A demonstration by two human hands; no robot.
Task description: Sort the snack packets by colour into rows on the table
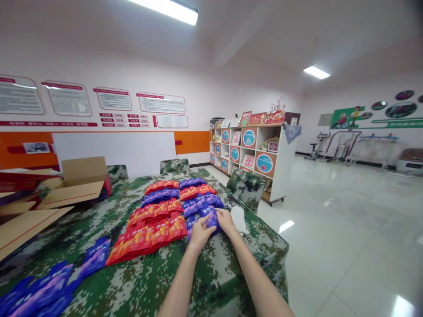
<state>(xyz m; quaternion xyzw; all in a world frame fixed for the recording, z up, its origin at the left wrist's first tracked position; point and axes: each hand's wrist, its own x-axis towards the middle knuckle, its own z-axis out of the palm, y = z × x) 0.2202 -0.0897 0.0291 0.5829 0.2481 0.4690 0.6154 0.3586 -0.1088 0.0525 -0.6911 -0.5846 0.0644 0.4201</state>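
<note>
Between my two hands is a blue-purple snack pouch (209, 215) with white lettering, at the near right end of the laid-out pouches. My left hand (201, 231) pinches its lower left side. The fingers of my right hand (225, 220) close on its right edge. Beneath and behind it lie more blue pouches (188, 208) in overlapping rows. Left of my hands, red-orange pouches (160, 233) overlap in rows, and farther back red and blue rows alternate. Loose blue pouches (94, 256) lie at the near left of the table.
A camouflage cloth covers the table (132, 286). Open cardboard boxes (76, 189) stand at the left. A white cloth or paper (238, 220) lies right of my hands. Camouflage-covered chairs (246, 187) stand along the far sides, with a white shelf unit (280, 163) behind.
</note>
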